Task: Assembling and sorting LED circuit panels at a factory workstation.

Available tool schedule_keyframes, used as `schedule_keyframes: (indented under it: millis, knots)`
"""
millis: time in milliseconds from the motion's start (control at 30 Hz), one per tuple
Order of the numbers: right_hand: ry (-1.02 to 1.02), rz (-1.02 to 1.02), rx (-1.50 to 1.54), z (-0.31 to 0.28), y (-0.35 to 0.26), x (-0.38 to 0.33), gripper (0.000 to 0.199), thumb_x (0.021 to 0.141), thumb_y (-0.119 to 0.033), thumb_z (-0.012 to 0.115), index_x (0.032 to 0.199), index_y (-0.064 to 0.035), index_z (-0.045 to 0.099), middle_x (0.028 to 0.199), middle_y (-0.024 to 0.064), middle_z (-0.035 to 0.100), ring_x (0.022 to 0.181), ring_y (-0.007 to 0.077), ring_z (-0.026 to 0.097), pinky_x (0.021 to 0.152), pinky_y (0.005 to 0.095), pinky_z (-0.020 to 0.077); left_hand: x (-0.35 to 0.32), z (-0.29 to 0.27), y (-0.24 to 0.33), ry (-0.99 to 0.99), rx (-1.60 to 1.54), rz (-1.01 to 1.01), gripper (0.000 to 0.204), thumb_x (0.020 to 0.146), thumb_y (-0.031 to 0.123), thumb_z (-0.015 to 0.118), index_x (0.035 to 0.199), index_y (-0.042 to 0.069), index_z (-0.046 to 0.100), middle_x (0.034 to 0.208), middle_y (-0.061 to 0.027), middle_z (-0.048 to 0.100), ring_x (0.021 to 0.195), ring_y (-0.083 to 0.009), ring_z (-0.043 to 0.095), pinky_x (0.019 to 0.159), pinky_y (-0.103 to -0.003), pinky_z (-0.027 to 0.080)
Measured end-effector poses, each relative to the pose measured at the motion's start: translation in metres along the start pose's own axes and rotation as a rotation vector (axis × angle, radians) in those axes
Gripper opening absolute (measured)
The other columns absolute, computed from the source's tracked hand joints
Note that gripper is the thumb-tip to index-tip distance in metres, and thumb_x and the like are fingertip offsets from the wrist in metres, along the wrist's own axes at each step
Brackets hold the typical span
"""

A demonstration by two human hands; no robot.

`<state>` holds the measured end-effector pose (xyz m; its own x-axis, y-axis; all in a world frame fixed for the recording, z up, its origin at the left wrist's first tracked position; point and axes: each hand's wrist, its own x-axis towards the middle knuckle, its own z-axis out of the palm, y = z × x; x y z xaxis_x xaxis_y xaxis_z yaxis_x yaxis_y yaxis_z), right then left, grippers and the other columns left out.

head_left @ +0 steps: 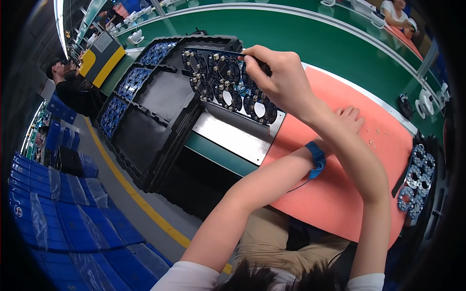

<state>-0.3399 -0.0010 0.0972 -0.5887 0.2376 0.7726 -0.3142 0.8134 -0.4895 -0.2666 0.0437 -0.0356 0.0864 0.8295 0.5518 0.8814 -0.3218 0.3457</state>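
Observation:
My right hand [279, 80] reaches across to the left and pinches the far edge of a black panel of round circuit boards [221, 82], which lies tilted over a stack of black trays [165, 97]. My left hand [350, 118] lies flat on the orange mat [335, 194], fingers slightly apart and empty, mostly hidden behind my right forearm. A blue strap with a thin cord [316, 160] circles my left wrist. My forearms cross each other.
A metal plate [233, 138] sits just below the panel. Black trays with blue boards [130, 82] lie to the left. Another strip of round boards [415, 179] is at the right edge. A green conveyor [310, 39] runs behind. Blue crates [58, 203] stand on the floor. Other people [68, 87] work nearby.

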Motion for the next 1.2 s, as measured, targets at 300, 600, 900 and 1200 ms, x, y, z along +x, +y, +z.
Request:
schedule_keyframes:
  millis: [300,600,900,1200]
  knots:
    - [0.006,0.092,0.026,-0.007,0.010,-0.003,0.017,0.085,-0.012,0.056,0.086,0.0022,0.065,0.057,0.0187,0.057,0.048,0.0299,0.056,0.049,0.0372,0.0433,0.000,0.002,0.000,0.003,-0.005,0.004,0.031,0.080,0.018,0.057,0.106,0.003,0.054,0.122,-0.0178,0.048,0.117,-0.0312,0.044,0.091,-0.043,0.036]
    - [-0.096,0.033,-0.037,-0.015,-0.001,0.004,0.017,0.082,-0.010,0.054,0.078,0.0037,0.063,0.056,0.0206,0.054,0.049,0.0347,0.054,0.051,0.0399,0.0443,0.000,0.002,0.001,0.028,0.039,0.029,0.032,0.079,0.020,0.058,0.105,0.002,0.053,0.119,-0.0188,0.050,0.114,-0.0329,0.046,0.088,-0.044,0.038]
    - [-0.125,-0.012,-0.084,-0.022,-0.003,0.002,0.019,0.081,-0.008,0.054,0.067,0.0037,0.057,0.054,0.0206,0.051,0.050,0.0351,0.054,0.052,0.0399,0.0444,0.000,0.004,-0.001,0.007,0.022,0.010,0.033,0.078,0.019,0.058,0.106,0.003,0.054,0.120,-0.0181,0.049,0.118,-0.0318,0.044,0.090,-0.044,0.036]
    - [-0.038,0.241,0.140,-0.012,0.030,-0.007,0.022,0.090,-0.012,0.051,0.091,0.0033,0.067,0.054,0.0046,0.056,0.047,0.0085,0.055,0.045,0.0233,0.0430,0.002,0.003,0.004,0.034,0.023,-0.013,0.031,0.077,0.018,0.058,0.103,0.003,0.053,0.117,-0.0167,0.049,0.116,-0.0305,0.044,0.089,-0.043,0.036]
